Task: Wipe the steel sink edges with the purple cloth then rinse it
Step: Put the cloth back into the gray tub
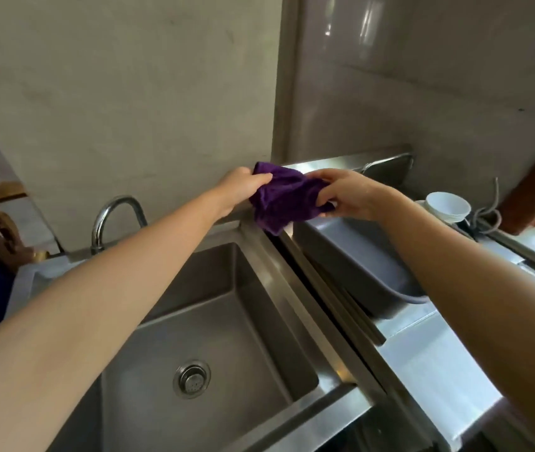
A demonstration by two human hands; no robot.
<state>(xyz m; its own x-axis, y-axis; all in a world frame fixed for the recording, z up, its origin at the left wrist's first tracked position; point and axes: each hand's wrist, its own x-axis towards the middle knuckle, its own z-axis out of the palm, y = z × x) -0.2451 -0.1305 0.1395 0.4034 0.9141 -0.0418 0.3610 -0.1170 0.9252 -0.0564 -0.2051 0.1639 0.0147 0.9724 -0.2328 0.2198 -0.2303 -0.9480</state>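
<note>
tub (351, 256) right of sink (292, 308), bowls (447, 207) behind

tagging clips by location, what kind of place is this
Most likely a kitchen wash-up area: a steel sink with a curved faucet, a grey plastic tub beside it, and stacked white bowls nearby.

Soft, moderately bright daylight is spread throughout. The square stainless-steel sink basin (214, 337) is lit dully. Right of the basin, white glare is thrown off the flat steel counter (422, 360); above and right of it, streaked reflections are carried by the glossy pale wall panel (367, 24). Far left of it, the frame edge is left dark. Lines are bowed by the wide lens and detail is smeared
</note>
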